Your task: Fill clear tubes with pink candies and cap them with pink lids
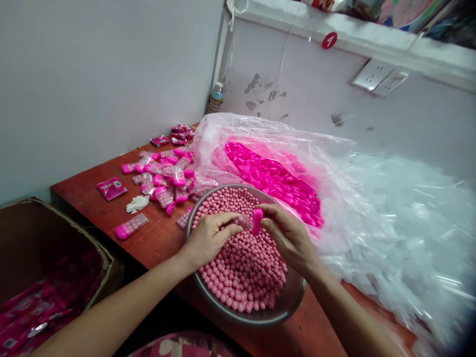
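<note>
A metal bowl (pixel 290 302) full of pink candy balls (pixel 243 270) sits at the front edge of the red-brown table (pixel 85 191). Over the bowl my left hand (pixel 210 238) pinches a small clear tube (pixel 243 221) filled with candy. My right hand (pixel 288 238) pinches a bright pink cap (pixel 257 220) against the tube's end. Both hands hover just above the candy.
A clear plastic bag (pixel 260 134) of pink caps (pixel 277 181) lies behind the bowl. A heap of clear plastic pieces (pixel 401 223) fills the right. Several capped tubes (pixel 163 173) and pink sachets (pixel 111 188) lie at left. A cardboard box (pixel 44 248) stands lower left.
</note>
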{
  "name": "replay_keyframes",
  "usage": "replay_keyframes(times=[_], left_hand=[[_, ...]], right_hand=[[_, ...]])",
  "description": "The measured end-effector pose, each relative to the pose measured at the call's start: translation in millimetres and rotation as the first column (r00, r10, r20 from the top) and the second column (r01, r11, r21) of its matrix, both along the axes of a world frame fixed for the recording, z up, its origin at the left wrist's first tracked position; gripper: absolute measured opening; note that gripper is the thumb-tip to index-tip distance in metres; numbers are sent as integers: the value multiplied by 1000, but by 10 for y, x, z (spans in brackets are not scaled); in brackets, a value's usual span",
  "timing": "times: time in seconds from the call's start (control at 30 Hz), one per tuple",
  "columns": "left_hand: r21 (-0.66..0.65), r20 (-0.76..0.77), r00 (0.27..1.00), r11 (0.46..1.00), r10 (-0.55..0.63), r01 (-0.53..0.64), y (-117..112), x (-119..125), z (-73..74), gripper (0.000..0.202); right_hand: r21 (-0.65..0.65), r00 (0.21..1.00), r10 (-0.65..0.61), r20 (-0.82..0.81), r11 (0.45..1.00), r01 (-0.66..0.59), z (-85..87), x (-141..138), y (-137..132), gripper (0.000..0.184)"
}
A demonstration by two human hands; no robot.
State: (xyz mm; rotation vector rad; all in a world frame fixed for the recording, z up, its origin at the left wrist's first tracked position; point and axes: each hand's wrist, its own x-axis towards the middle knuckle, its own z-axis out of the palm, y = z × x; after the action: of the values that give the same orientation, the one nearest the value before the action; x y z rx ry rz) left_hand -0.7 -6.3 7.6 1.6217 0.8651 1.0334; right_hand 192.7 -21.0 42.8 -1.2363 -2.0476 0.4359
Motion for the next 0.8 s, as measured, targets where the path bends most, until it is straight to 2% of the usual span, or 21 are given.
replay_keyframes(times=[0.13, 0.3, 0.43, 0.53, 0.6, 0.67, 0.73, 0.8], left_hand=[[80, -48, 998, 996, 42, -38, -39, -9, 31, 25], [138, -72, 994, 988, 81, -70, -86, -34, 35, 21], [204, -137, 988, 978, 66, -37, -111, -44, 5, 20], [244, -165, 985, 970, 57, -16, -112, -34, -1, 20], [212, -135, 989, 977, 66, -36, -96, -19, 12, 20], [104, -51, 997, 993, 56, -51, -66, -3, 29, 19], [-90, 117, 993, 996, 18, -8, -30, 11, 38, 21], [-283, 312, 950, 956, 11, 82, -1, 18, 35, 25]], right_hand=[[135, 984, 98, 148, 984, -118, 31, -147, -37, 21], [249, 970, 81, 229, 959, -139, -69, -176, -113, 28], [277, 944, 75, 323, 946, -170, -200, -150, -178, 32], [272, 938, 88, 334, 944, -186, -220, -135, -155, 32], [251, 951, 120, 286, 948, -196, -173, -128, -111, 30], [166, 976, 138, 166, 972, -166, -107, -113, -74, 27], [-22, 993, 99, -58, 995, -100, -69, -85, -61, 26], [-244, 944, 16, -329, 965, -101, -92, -43, -69, 32]])
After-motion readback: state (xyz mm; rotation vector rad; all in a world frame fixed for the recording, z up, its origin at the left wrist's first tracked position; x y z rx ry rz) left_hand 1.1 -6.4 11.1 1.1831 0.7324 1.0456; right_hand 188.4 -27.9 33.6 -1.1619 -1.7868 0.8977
